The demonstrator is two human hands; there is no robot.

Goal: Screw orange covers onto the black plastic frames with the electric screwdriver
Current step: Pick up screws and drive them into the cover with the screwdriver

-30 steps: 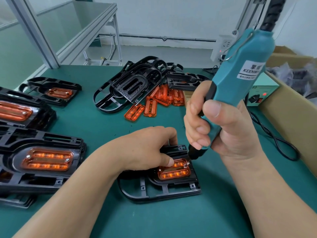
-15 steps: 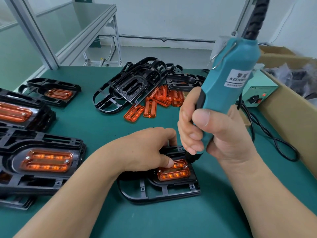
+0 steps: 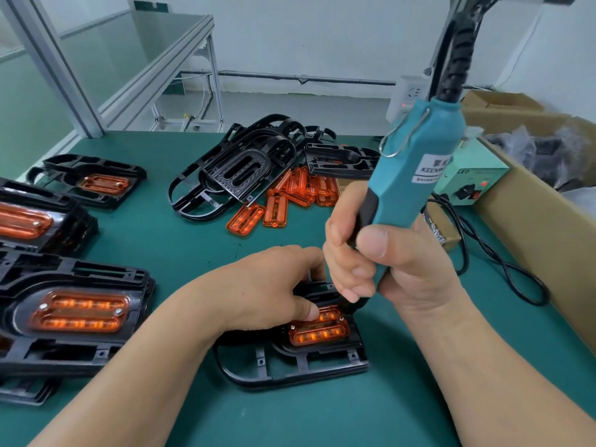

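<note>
A black plastic frame (image 3: pixel 290 366) lies on the green mat in front of me with an orange cover (image 3: pixel 319 332) seated in it. My left hand (image 3: pixel 267 291) rests on the frame, thumb pressing the cover's upper left edge. My right hand (image 3: pixel 383 262) grips the teal electric screwdriver (image 3: pixel 416 169), held nearly upright. Its black nose points down at the cover's upper right corner; the bit itself is hidden behind my fingers.
Finished frames with orange covers (image 3: pixel 77 314) are stacked at the left. A pile of bare black frames (image 3: pixel 238 169) and loose orange covers (image 3: pixel 290 195) sits at the back. A power supply box (image 3: pixel 471 185), its cable (image 3: pixel 503 269) and a cardboard box (image 3: pixel 541 240) line the right side.
The screwdriver has swung from leaning right to nearly upright and shifted left, its nose staying at the cover's corner. My left hand has kept its place.
</note>
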